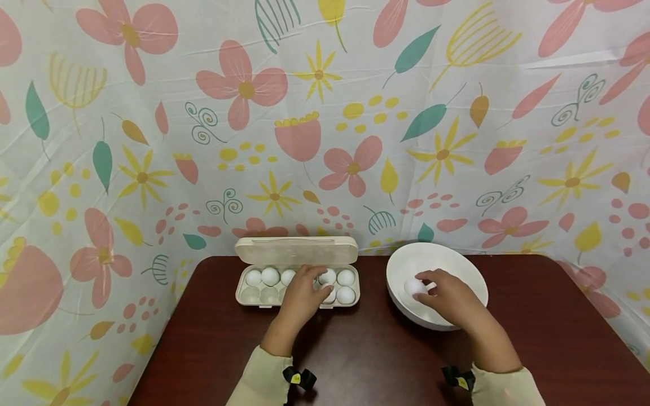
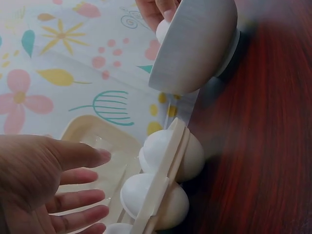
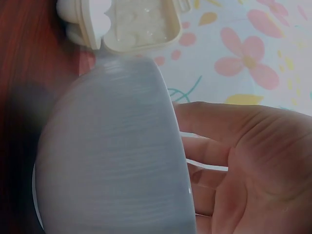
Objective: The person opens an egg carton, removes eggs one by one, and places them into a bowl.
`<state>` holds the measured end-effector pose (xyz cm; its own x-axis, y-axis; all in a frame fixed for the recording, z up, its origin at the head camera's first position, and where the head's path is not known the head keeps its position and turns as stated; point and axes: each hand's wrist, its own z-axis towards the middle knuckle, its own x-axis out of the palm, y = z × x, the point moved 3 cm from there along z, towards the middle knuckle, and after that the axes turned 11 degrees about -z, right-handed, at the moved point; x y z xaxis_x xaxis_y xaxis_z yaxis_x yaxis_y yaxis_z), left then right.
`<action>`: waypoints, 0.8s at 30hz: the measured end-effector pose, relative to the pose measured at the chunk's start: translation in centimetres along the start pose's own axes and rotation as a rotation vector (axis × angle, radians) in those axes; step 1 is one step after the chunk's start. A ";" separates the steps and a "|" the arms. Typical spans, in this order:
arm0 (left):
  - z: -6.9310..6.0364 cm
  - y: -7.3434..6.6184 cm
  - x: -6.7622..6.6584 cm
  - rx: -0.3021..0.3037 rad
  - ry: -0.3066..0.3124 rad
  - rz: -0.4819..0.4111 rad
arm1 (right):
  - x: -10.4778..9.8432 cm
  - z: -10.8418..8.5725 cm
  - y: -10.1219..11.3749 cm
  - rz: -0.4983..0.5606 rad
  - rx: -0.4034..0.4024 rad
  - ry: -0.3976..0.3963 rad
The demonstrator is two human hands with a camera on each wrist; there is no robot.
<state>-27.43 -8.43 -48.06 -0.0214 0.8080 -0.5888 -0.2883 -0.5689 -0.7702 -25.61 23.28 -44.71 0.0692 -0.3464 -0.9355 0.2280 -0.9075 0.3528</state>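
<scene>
An egg carton (image 1: 297, 252) with its lid raised holds several white eggs (image 1: 346, 295); its front-left cups (image 1: 250, 294) are bare. My left hand (image 1: 303, 290) hovers over the carton's middle, thumb and fingers apart. In the left wrist view that hand (image 2: 53, 180) has nothing between its fingers. To the right, a white bowl (image 1: 437, 255) stands on the table. Inside its rim my right hand (image 1: 449, 296) pinches a white egg (image 1: 413, 286) with thumb and fingers. The bowl's wall (image 3: 117, 146) hides that egg and the fingertips in the right wrist view.
Both containers stand on a dark red-brown table (image 1: 365, 361), near its back edge. A flower-patterned cloth (image 1: 325, 141) hangs right behind them. A gap of bare tabletop lies between carton and bowl.
</scene>
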 end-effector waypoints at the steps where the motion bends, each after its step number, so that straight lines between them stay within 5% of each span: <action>1: 0.0 0.1 0.0 -0.002 0.007 0.000 | 0.0 0.0 -0.1 -0.002 0.001 0.009; 24: -0.1 0.6 0.5 0.014 0.025 0.048 | 0.0 -0.3 -0.4 0.002 -0.002 0.126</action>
<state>-27.52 -8.42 -48.85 -0.0119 0.7757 -0.6310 -0.3009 -0.6046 -0.7375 -25.38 23.72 -44.89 0.1908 -0.3157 -0.9295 0.2299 -0.9062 0.3550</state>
